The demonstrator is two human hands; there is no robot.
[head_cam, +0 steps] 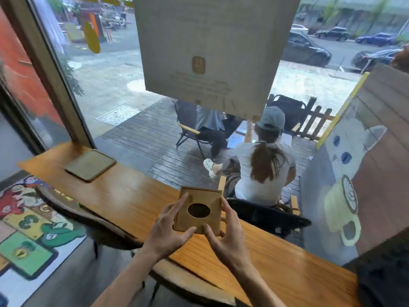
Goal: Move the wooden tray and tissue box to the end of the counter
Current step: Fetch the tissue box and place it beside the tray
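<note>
The tissue box sits on the wooden counter, clasped between both hands: the left hand grips its left side and near corner, the right hand its right side. The wooden tray lies flat well apart, at the counter's far left end by the window.
</note>
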